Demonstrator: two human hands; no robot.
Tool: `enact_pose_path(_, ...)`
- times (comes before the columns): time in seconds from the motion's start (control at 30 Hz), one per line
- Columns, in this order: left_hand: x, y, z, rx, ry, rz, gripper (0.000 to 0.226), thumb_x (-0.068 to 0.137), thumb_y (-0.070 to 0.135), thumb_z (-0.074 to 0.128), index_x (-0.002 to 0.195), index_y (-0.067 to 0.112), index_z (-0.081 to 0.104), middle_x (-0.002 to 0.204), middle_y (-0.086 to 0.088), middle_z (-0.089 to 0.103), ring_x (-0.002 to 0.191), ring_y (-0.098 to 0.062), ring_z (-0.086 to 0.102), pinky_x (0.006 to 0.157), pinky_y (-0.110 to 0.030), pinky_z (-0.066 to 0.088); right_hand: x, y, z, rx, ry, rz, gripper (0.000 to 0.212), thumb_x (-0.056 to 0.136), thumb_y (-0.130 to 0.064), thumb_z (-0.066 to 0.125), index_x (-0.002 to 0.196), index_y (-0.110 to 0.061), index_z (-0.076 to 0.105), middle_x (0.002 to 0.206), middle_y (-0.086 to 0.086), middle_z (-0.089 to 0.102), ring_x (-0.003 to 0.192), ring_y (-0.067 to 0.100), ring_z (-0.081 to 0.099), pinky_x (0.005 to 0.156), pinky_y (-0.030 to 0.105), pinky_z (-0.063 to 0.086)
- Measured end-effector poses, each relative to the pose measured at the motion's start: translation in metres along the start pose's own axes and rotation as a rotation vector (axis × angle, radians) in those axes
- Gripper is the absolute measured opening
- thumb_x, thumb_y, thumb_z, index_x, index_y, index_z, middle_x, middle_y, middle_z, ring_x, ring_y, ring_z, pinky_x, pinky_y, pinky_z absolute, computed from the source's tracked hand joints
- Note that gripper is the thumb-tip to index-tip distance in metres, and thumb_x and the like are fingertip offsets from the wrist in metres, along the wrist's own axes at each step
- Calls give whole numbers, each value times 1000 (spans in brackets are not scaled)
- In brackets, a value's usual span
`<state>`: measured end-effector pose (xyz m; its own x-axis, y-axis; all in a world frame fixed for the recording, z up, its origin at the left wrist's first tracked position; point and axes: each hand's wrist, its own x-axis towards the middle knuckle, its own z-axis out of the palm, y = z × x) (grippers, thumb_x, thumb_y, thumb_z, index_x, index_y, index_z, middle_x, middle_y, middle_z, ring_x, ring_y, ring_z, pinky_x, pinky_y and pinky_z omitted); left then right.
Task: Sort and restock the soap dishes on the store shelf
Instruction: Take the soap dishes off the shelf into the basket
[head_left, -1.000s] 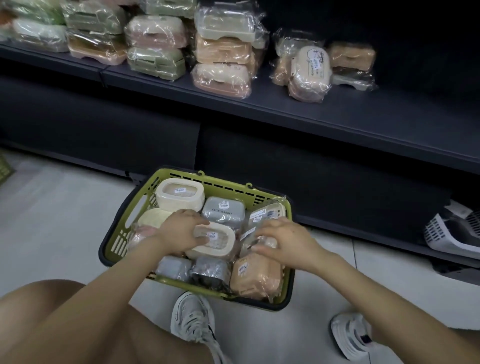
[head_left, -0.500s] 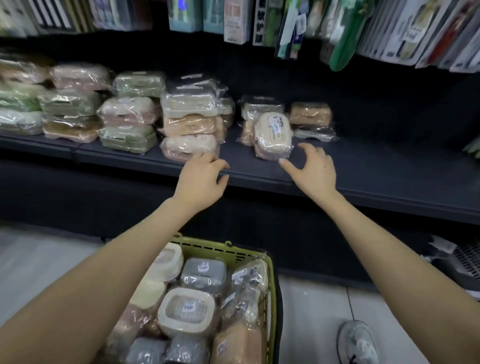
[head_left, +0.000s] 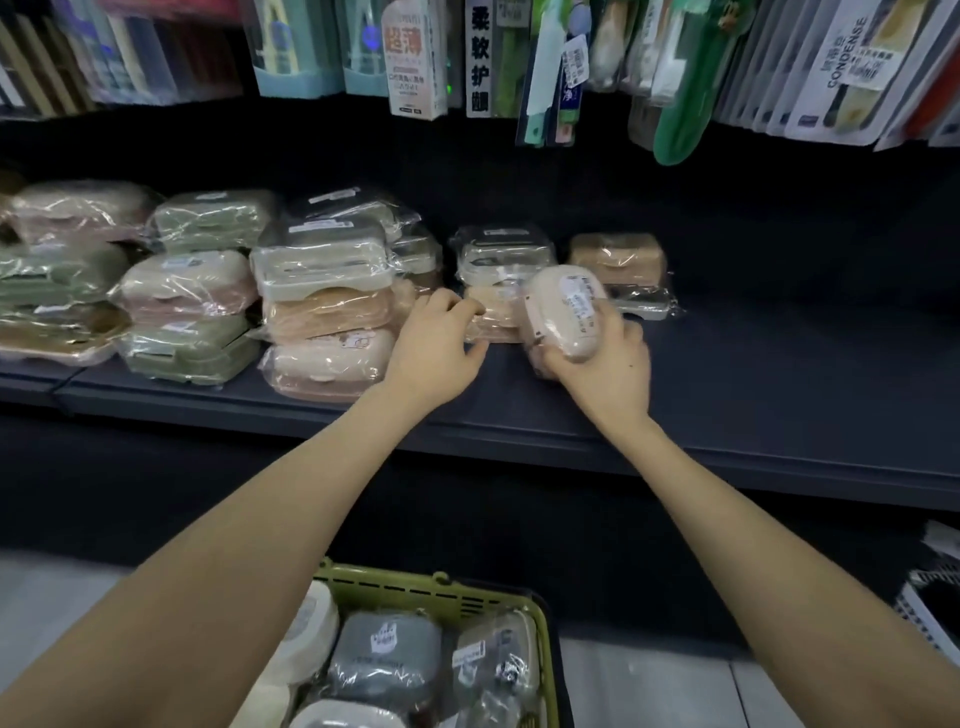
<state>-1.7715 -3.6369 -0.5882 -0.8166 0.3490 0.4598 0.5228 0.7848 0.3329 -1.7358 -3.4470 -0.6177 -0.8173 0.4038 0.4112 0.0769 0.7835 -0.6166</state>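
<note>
Soap dishes (head_left: 322, 312) in plastic wrap sit stacked on the dark shelf (head_left: 727, 415), from nine to one o'clock. A green basket (head_left: 467, 597) at six o'clock holds more. The right hand (head_left: 608, 374) grips a tilted oval soap dish (head_left: 566, 312) near centre. At its nine o'clock, the left hand (head_left: 436, 353) curls its fingers against a beige pack (head_left: 496, 319); I cannot tell whether it has hold of it.

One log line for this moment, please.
phase: sorting | right hand: holds oval dish | left hand: on wrapped beige dish, grip unclear | basket: dishes inside
</note>
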Motion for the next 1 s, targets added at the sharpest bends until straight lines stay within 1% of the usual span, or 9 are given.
enact_pose_path(0.13,29,-1,27,-5,-123,-97,60,91,33,60,144,14,39,142,-17,37,129,-35,36,106,-35,28,6,47,-27,-60,126,30,79,77,-47,71,142,-17,38,130,20,46,115,38,47,92,41,41)
enact_pose_path(0.3,55,-2,56,-13,-254,-143,78,88,46,61,151,20,23,157,-18,14,144,-37,9,117,-37,8,18,64,-29,-50,117,107,76,80,-47,68,143,-18,36,135,17,43,119,34,45,91,40,41)
enact_pose_path(0.43,50,-7,66,69,-228,-71,74,88,48,61,150,22,28,156,-10,21,137,-36,28,111,-37,22,19,66,-27,-84,115,103,74,80,-50,66,141,-18,38,131,16,46,115,34,47,88,43,44)
enact_pose_path(0.53,34,0,61,229,-153,11,70,81,60,60,141,28,44,142,-9,42,114,-38,45,94,-44,40,19,67,-27,-83,128,117,74,80,-51,66,141,-18,38,131,16,46,115,35,47,89,42,43)
enact_pose_path(0.67,8,5,49,288,115,185,73,65,79,45,109,27,70,99,-9,58,88,-33,52,76,-42,41,18,67,-28,-54,155,131,74,79,-51,66,140,-18,39,130,16,47,115,35,47,88,42,43)
enact_pose_path(0.73,6,5,45,219,16,128,82,61,83,44,119,30,65,119,-13,53,109,-35,48,92,-47,37,15,67,-30,-46,166,137,74,79,-52,66,140,-18,39,131,16,47,115,35,48,87,40,42)
enact_pose_path(0.8,11,2,44,55,-232,-12,86,66,80,53,139,36,46,147,-16,32,136,-35,28,112,-46,23,12,65,-31,-27,163,147,75,79,-52,67,141,-18,39,132,17,46,116,34,48,86,37,40)
enact_pose_path(0.87,16,1,44,-62,-350,-62,88,69,75,60,145,37,37,150,-14,28,138,-34,26,116,-39,20,7,63,-35,-7,147,143,78,77,-55,64,141,-18,39,132,16,46,116,34,48,85,33,36)
enact_pose_path(1.0,2,10,27,-80,-291,1,77,76,60,68,143,33,42,136,-11,40,126,-31,38,112,-36,27,-13,55,-52,48,120,127,86,67,-61,54,141,-21,38,133,13,46,117,30,49,86,30,35)
